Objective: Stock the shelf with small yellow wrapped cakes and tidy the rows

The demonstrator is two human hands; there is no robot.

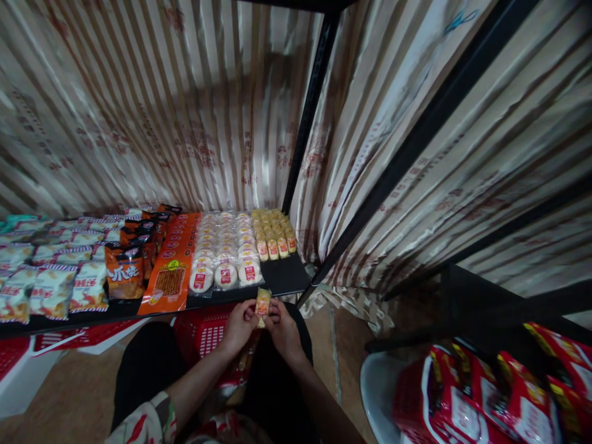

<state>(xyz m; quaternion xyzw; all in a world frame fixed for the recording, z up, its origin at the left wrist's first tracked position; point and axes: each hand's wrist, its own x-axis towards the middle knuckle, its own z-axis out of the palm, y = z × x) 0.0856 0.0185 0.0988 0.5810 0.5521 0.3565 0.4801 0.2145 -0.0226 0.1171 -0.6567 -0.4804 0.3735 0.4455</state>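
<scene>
A small yellow wrapped snack [263,304] with a red label is held upright between both hands, just in front of the shelf edge. My left hand [241,325] pinches its left side, and my right hand [280,327] grips its right side. On the black shelf [287,274] beyond, similar yellow packets [272,231] stand in rows at the right end. Left of them are rows of round white packaged crackers [226,271] with red labels.
An orange snack bag [169,271], dark orange bags [124,271] and white packets [53,287] line the shelf leftward. Below is a red basket [203,333]. Black posts [314,111] stand before striped curtains [222,123]. Red packages [467,401] lie at lower right near a pale stool [377,388].
</scene>
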